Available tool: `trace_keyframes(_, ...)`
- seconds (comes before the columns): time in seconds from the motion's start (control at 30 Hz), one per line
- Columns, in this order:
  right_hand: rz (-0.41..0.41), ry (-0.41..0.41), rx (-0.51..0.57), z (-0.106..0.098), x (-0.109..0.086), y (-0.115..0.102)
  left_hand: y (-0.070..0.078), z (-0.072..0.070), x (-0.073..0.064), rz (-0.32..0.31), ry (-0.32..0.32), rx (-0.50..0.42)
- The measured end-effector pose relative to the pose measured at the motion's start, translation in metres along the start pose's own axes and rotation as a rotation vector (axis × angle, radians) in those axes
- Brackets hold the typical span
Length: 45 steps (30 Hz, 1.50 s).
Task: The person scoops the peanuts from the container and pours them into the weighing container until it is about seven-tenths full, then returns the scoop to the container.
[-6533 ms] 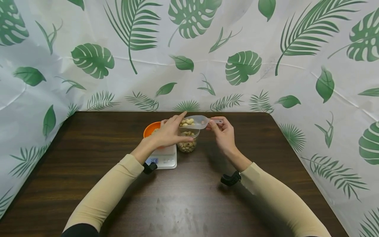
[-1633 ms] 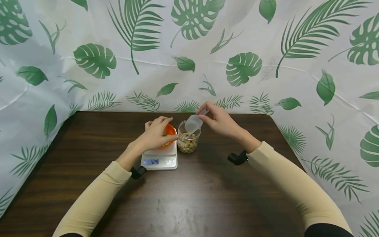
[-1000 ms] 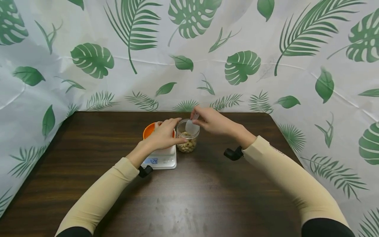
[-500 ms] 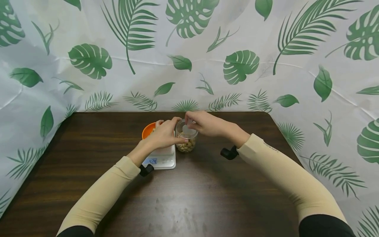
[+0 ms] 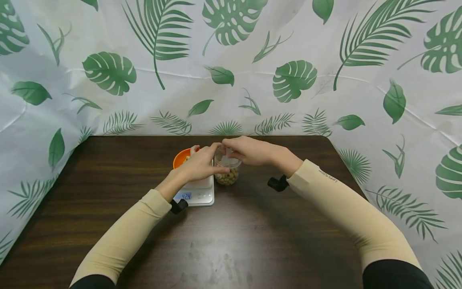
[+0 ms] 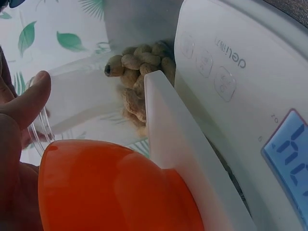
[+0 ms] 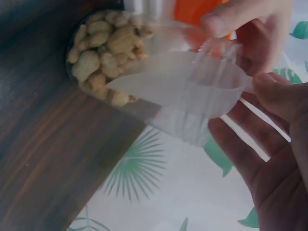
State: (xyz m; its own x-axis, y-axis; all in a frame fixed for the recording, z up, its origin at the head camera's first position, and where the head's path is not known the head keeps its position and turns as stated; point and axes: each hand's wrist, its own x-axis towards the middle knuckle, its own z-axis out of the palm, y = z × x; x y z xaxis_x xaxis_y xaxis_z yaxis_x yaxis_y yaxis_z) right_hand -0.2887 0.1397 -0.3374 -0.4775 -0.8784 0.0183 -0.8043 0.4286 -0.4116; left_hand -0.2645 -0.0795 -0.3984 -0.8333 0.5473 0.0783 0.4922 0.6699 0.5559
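Observation:
A clear plastic jar [image 5: 227, 176] part-filled with shelled-looking tan peanuts in their pods [image 7: 108, 50] stands just right of the kitchen scale [image 5: 202, 199]. My left hand [image 5: 198, 164] holds the jar near its rim, thumb across the front and index finger at the back. Above the mouth, my right hand [image 5: 254, 151] pinches the handle of a translucent scoop [image 7: 168, 84]. The scoop points down inside the jar, its tip at the peanuts in the right wrist view. Partly hidden behind my left hand, an orange bowl [image 5: 180, 157] sits on the scale with peanuts in it.
The scale's display [image 5: 186, 196] shows 424. Everything stands on a dark wooden table [image 5: 231, 241], near its back edge. Behind it hangs a white sheet [image 5: 231, 108] printed with green leaves.
Earlier the scoop held peanuts above the jar, and the scale showed 368, later 424. My left hand moved from the bowl back to the jar; my right hand lowered the scoop into it.

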Motion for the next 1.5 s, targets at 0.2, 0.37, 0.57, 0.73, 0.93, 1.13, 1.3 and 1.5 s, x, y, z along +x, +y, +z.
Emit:
trace_keyframes(0.2,-0.015,0.007,0.011,0.003,0.000,0.004,0.001,0.001,0.001,-0.004,-0.008,0.010)
trace_keyframes(0.37,-0.022,0.044,0.062,-0.001,-0.004,0.008,0.002,0.001,0.001,-0.006,-0.010,0.023)
trace_keyframes(0.57,-0.027,0.046,0.095,-0.004,-0.007,0.011,0.001,0.004,0.000,0.000,-0.009,0.026)
trace_keyframes(0.73,-0.028,0.022,0.089,-0.003,-0.007,0.012,0.001,0.004,0.001,0.006,-0.009,0.026)
trace_keyframes(0.93,-0.017,0.023,0.102,-0.003,-0.006,0.015,0.001,0.002,0.001,-0.005,-0.006,0.039)
trace_keyframes(1.13,-0.007,0.074,0.100,-0.001,-0.007,0.014,0.001,0.003,0.000,-0.011,-0.002,0.058)
trace_keyframes(1.3,-0.019,0.010,0.066,0.007,-0.003,0.011,0.001,0.004,0.001,0.009,0.002,0.042)
trace_keyframes(1.5,0.020,0.116,0.118,0.001,-0.003,0.013,0.002,0.004,0.002,-0.013,-0.003,0.062)
